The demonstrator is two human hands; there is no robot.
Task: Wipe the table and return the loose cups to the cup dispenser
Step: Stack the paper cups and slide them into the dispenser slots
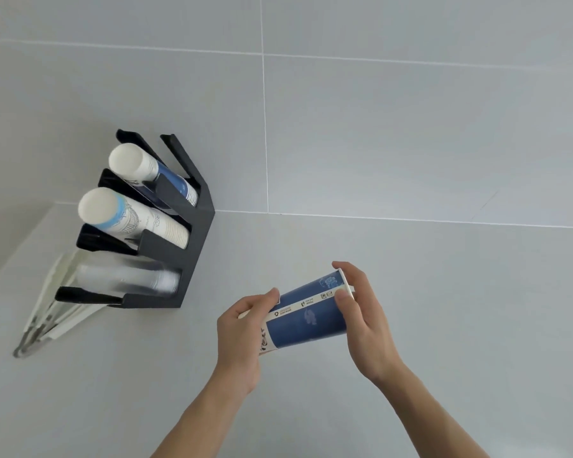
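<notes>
Hands (242,335), two, round one blue cup (306,317)

I see bare tiled wall (411,143) around the black dispenser (192,233). Three slots filled with cup stacks (136,216), blocking entry there; top slot (179,157) open. Both hands (364,322) occupied by blue cup (308,315).

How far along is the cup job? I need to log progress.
Done: the dispenser already holds three stacks of cups. In hand: both the left hand and right hand hold a blue cup, away from the dispenser. Left: slotting it in. The table isn't visible, so wiping can't be judged.
</notes>
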